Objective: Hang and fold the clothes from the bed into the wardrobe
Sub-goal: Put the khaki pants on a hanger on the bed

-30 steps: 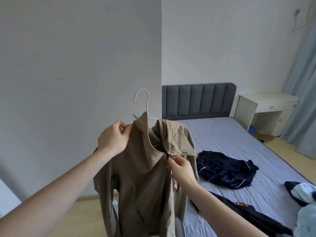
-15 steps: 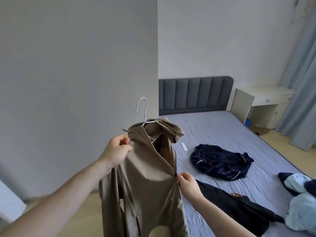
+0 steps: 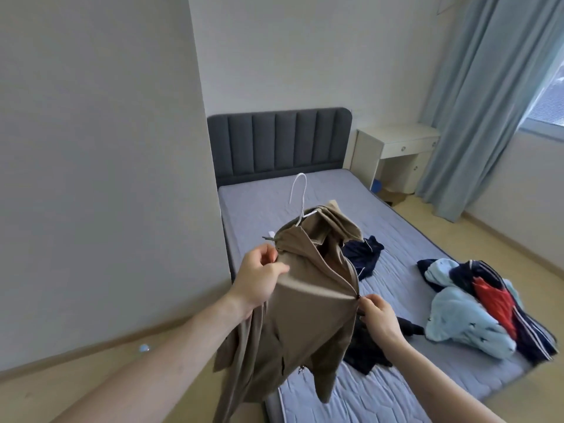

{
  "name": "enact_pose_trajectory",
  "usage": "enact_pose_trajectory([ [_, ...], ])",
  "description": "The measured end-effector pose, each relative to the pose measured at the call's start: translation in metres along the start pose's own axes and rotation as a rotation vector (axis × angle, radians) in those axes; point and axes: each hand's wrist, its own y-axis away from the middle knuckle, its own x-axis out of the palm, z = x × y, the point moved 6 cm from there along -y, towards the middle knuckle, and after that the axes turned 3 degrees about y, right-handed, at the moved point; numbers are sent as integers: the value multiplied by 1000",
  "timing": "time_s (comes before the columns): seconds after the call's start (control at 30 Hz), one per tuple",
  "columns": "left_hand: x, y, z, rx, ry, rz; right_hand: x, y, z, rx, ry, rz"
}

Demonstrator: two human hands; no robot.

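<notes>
Compared with a second ago, the view has tipped downward: more of the bed (image 3: 305, 209) shows, and the jacket (image 3: 308, 306) on its hanger (image 3: 300, 198) now sits lower, in front of the mattress rather than the wall. The right hand (image 3: 380, 320) has slid down the zip line from near the collar to about mid-chest.

The left hand (image 3: 259, 280) grips the jacket at its shoulder, fingers curled round the cloth just below the hanger's end. The right hand pinches the front edge at the zip between thumb and fingertips, pulling the cloth taut between the hands.

The jacket hangs between the two hands, its sleeves drooping toward the floor beside the bed's foot. The hanger's white hook sticks up above the collar, tilted left.

On the bed, a dark blue garment (image 3: 364, 254) lies just behind the jacket, a black garment (image 3: 369, 349) under the right wrist, and a pile of clothes (image 3: 476, 303) in light blue, red and navy to the right. A desk (image 3: 396, 141) stands beside the headboard, near the curtain (image 3: 476, 96).
</notes>
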Motion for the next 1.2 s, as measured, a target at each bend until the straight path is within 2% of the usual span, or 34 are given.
enact_pose_trajectory([
  [0.23, 81, -42, 42, -82, 186, -25, -94, -48, -6, -51, 100, -165],
  [0.37, 115, -62, 98, -197, 234, -97, -110, -91, -26, -35, 221, -114],
  [0.5, 141, -78, 180, -310, 160, -218, -99, -147, -71, 37, 358, 3],
  [0.67, 155, -97, 308, -439, 85, -351, -44, -218, -154, 83, 503, 144],
  [0.8, 141, -117, 425, -504, 18, -477, 25, -265, -234, 103, 557, 219],
  [1.07, 57, -136, 636, -568, -223, -719, 181, -313, -354, 59, 559, 321],
  [1.13, 37, -139, 673, -606, -242, -747, 217, -320, -373, 40, 573, 349],
  [1.2, 22, -144, 706, -708, -293, -700, 248, -325, -390, 21, 590, 375],
])
